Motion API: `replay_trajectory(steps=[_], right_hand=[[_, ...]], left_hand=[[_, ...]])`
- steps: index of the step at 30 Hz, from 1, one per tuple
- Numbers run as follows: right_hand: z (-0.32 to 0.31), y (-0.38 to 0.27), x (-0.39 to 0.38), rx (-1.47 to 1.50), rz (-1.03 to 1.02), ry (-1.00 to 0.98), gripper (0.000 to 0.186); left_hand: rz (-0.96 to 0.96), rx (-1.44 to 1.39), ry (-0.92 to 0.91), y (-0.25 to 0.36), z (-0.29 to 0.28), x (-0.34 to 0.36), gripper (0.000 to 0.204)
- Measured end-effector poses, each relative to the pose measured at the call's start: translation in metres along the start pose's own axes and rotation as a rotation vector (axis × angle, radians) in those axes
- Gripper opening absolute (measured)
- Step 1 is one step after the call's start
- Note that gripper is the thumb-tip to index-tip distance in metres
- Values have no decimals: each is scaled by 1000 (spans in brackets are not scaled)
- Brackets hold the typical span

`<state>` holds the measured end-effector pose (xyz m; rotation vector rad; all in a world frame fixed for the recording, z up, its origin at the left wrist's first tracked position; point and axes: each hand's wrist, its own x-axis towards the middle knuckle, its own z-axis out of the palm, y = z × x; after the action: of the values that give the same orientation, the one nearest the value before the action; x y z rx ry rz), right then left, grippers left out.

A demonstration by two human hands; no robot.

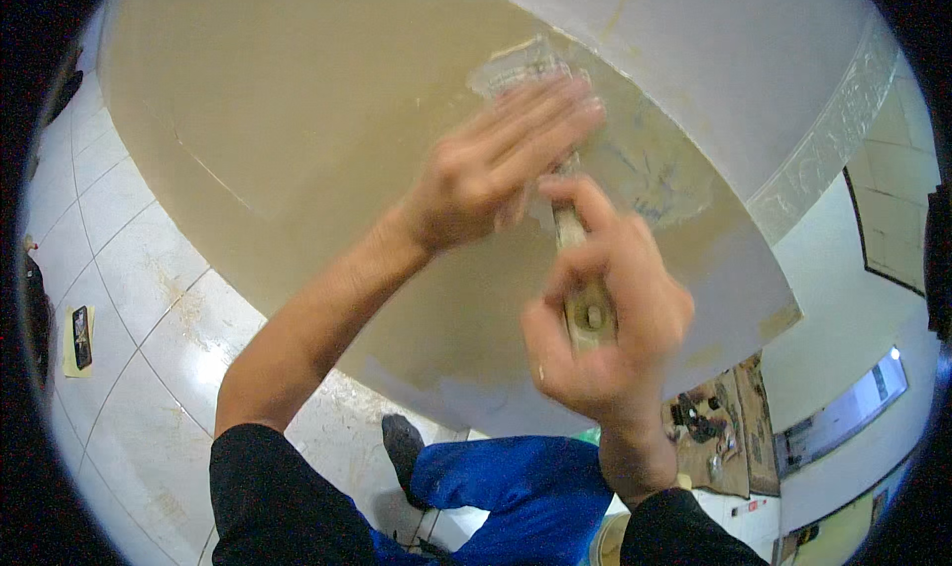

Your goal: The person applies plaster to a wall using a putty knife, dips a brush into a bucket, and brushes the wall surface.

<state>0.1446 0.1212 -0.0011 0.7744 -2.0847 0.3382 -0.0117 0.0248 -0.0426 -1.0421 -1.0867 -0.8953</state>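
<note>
A putty knife with a worn, light-coloured handle is gripped in my right hand, its butt end with a round hole facing me. Its blade points up toward the wall and is mostly hidden behind my hands. My left hand is stretched out with straight fingers over the beige wall, just above the knife. Motion blurs the fingertips, and I cannot tell whether they press on the blade or the wall. Around the hands lies a rough whitish patch with scraped, bluish marks.
A pale tiled floor with dusty smears runs along the left. A small dark item on yellow paper lies there. At lower right, tools rest on brown cardboard. A round container stands by my leg. A patterned border strip crosses the upper right.
</note>
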Motion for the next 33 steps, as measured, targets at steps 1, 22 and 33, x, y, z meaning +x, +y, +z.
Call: replay_trajectory(steps=[1, 22, 33], right_hand=[[-1, 0, -7, -10, -34, -2, 22], [-20, 5, -5, 29, 41, 45, 21], [-21, 20, 3, 5, 12, 67, 20]], left_hand=[[3, 1, -29, 4, -2, -1, 44], [11, 3, 41, 6, 15, 20, 44], [1, 42, 82, -2, 26, 25, 40]])
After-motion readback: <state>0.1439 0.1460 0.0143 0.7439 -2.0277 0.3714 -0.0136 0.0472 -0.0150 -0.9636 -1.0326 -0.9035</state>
